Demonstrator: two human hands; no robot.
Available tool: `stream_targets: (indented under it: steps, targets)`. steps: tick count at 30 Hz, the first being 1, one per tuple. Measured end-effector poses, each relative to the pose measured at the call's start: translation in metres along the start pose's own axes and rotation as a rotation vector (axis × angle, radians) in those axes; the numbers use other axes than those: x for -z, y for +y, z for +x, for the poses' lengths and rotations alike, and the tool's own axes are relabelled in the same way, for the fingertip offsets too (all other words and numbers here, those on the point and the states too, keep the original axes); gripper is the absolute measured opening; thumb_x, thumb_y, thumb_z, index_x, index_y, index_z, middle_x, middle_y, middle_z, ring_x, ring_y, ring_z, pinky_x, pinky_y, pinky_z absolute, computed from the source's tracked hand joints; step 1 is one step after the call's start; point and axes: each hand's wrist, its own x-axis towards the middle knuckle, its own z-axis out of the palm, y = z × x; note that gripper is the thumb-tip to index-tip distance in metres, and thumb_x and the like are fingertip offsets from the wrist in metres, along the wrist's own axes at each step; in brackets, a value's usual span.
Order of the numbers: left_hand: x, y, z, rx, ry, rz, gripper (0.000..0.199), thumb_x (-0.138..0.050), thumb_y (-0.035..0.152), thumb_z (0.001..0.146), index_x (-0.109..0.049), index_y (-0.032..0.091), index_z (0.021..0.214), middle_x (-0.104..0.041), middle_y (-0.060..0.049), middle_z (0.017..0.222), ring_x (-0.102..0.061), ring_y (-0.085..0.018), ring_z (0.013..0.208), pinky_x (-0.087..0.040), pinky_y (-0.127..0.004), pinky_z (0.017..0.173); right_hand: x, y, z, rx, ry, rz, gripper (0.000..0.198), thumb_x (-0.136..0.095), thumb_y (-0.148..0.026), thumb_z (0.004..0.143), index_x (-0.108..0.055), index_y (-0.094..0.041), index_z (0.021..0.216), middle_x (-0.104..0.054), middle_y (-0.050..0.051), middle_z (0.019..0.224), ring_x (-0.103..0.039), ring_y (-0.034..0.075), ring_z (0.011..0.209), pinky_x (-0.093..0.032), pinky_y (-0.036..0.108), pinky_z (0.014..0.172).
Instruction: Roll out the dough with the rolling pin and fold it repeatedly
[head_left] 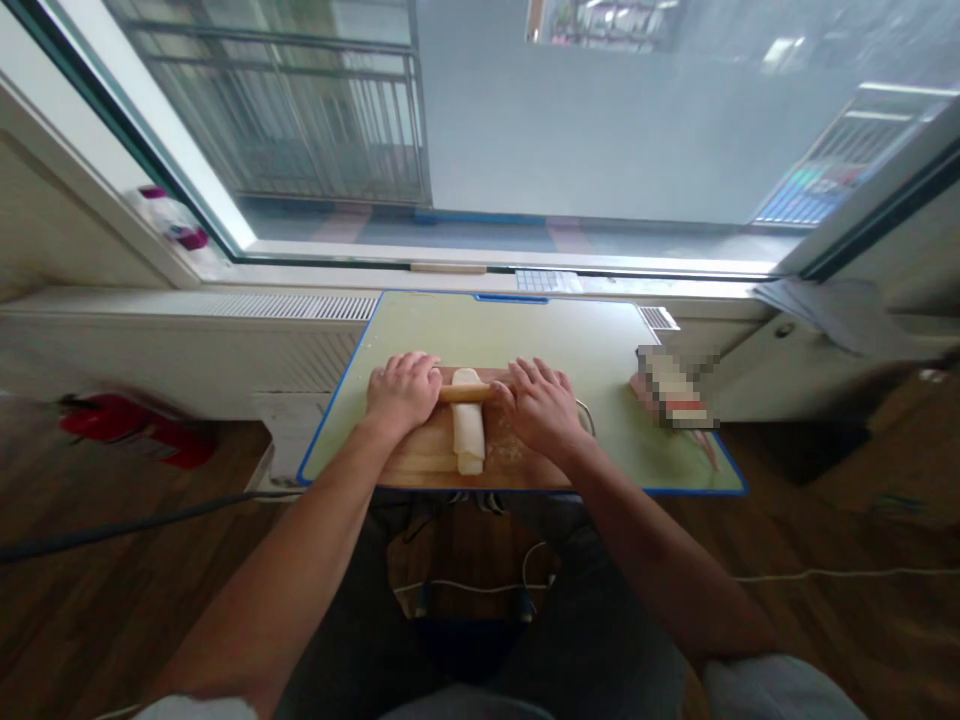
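Observation:
A wooden rolling pin (465, 394) lies crosswise over a long pale strip of dough (470, 435), near the strip's far end. My left hand (405, 388) is closed over the pin's left end, and my right hand (538, 402) covers its right end with the fingers curled forward. Beneath both is a wooden cutting board (427, 450), dusted with flour on the right side. Part of a metal handle (589, 415) shows at the board's right edge. The ends of the pin are hidden under my hands.
The board rests on a small green table (592, 340) with a blue rim. At its right side sits a blurred-out item (675, 390). A window stands behind, above a radiator (300, 308). A red fire extinguisher (135, 425) is on the left; papers (832, 315) lie at right.

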Motion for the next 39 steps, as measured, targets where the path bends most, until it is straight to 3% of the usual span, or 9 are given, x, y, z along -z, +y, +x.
stream_targets:
  steps: [8,15,24,31,35,39]
  targets:
    - [0.009,0.003,0.026,0.014,-0.110,-0.086,0.047,-0.037,0.036,0.105,-0.071,0.025,0.136,-0.064,-0.014,0.155,-0.057,-0.036,0.138,-0.047,-0.058,0.111,-0.002,0.003,0.024,-0.051,-0.026,-0.118,0.051,-0.033,-0.053,0.117,-0.065,-0.028,0.147,-0.063,0.010,0.158,-0.053,0.030,0.146,-0.044,0.050,0.118]
    - [0.007,0.005,-0.009,0.000,0.000,-0.124,0.043,-0.036,0.036,0.107,-0.075,0.025,0.124,-0.072,-0.014,0.142,-0.062,-0.033,0.131,-0.047,-0.052,0.108,0.011,-0.003,-0.009,0.013,0.014,-0.073,0.048,-0.046,-0.054,0.114,-0.066,-0.023,0.144,-0.066,0.010,0.154,-0.051,0.031,0.145,-0.040,0.049,0.122]
    - [0.013,0.003,-0.033,-0.071,0.027,-0.147,0.044,-0.036,0.041,0.110,-0.078,0.025,0.110,-0.077,-0.009,0.129,-0.064,-0.025,0.125,-0.048,-0.038,0.110,0.017,-0.006,-0.031,0.013,0.103,0.088,0.027,-0.062,-0.028,0.103,-0.072,-0.024,0.128,-0.074,0.011,0.131,-0.060,0.030,0.127,-0.047,0.043,0.113]
    - [0.026,0.008,-0.052,-0.021,0.110,-0.136,0.038,-0.043,0.047,0.109,-0.072,0.024,0.099,-0.078,-0.011,0.118,-0.066,-0.029,0.118,-0.048,-0.041,0.096,0.021,-0.008,-0.037,0.061,0.181,0.131,0.021,-0.063,-0.027,0.102,-0.070,-0.025,0.122,-0.074,0.010,0.125,-0.061,0.030,0.122,-0.047,0.043,0.110]
    - [0.030,0.015,-0.060,0.019,0.145,-0.090,0.040,-0.041,0.050,0.109,-0.070,0.023,0.101,-0.079,-0.014,0.116,-0.067,-0.032,0.117,-0.045,-0.045,0.095,0.023,-0.008,-0.040,0.079,0.127,0.137,0.021,-0.064,-0.030,0.102,-0.071,-0.026,0.122,-0.075,0.009,0.124,-0.063,0.029,0.120,-0.049,0.041,0.106]
    - [0.027,0.017,-0.059,0.010,0.140,-0.037,0.047,-0.032,0.045,0.110,-0.072,0.023,0.104,-0.080,-0.016,0.118,-0.067,-0.033,0.119,-0.043,-0.048,0.096,0.016,-0.007,-0.035,0.066,0.051,0.072,0.033,-0.062,-0.046,0.107,-0.072,-0.025,0.131,-0.076,0.009,0.131,-0.063,0.028,0.126,-0.047,0.041,0.111]
